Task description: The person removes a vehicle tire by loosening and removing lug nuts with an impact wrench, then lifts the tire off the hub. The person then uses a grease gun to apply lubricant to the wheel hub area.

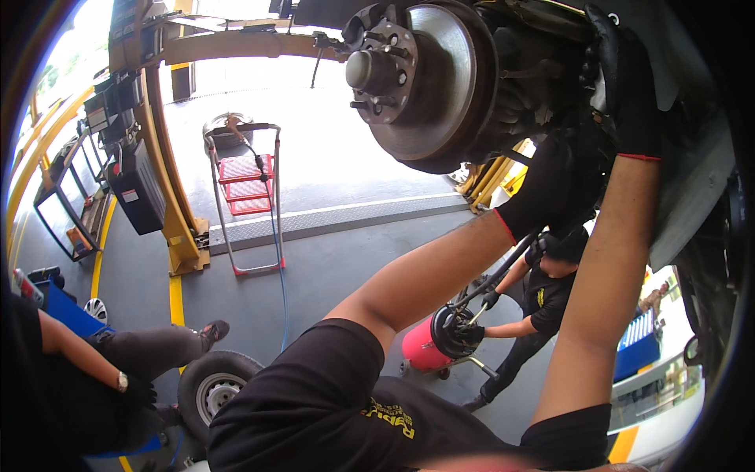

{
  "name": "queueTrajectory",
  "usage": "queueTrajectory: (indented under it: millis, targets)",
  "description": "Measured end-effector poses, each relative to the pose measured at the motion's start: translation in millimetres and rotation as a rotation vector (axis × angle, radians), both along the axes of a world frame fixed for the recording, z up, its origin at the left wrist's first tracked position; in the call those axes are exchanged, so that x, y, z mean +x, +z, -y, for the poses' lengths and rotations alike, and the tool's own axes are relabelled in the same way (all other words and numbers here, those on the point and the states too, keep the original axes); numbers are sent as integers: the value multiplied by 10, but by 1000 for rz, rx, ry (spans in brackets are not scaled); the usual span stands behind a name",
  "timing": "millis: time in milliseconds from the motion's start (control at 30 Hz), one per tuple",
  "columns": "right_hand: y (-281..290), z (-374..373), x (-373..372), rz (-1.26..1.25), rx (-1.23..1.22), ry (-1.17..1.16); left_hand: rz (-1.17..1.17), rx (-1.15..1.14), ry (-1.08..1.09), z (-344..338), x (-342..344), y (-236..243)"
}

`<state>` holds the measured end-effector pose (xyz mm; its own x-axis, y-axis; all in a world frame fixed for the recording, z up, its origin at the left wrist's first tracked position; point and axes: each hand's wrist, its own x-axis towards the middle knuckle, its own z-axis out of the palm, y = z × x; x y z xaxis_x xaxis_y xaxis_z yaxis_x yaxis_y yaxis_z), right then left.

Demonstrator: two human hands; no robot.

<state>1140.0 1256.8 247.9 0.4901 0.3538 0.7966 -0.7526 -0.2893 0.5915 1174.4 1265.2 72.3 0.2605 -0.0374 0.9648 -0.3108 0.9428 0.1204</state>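
Observation:
Both my hands wear black gloves with red cuffs and reach up behind a brake disc (464,86) on a raised vehicle's hub (371,71). My left hand (558,177) is up among the dark suspension parts (543,71) below and behind the disc. Its fingers are lost against the dark parts. Higher and to the right, my right hand (629,90) is beside the wheel arch (700,197), close to a pale metal piece. One finger points upward; the others blend into the dark background, so its grip is unclear.
A person (546,291) handles a red drum (425,346) with a black top below my arms. Another person's leg (149,346) is at left, near a wheel (216,393). A red step ladder (245,185) stands beside a yellow lift post (177,228); a blue hose hangs there.

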Motion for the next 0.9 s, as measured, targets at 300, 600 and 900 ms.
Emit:
queueTrajectory:
  millis: [300, 600, 900]
  targets:
    - [120, -62, -81, 236, 392, -198, -136, 110, -745, 465, -368, -249]
    - [322, 491, -557, 155, 742, 336, -18, 300, -610, 104, -197, -173]
    - [326, 194, -25, 184, 381, 419, 107, 198, -26, 49, 19, -37]
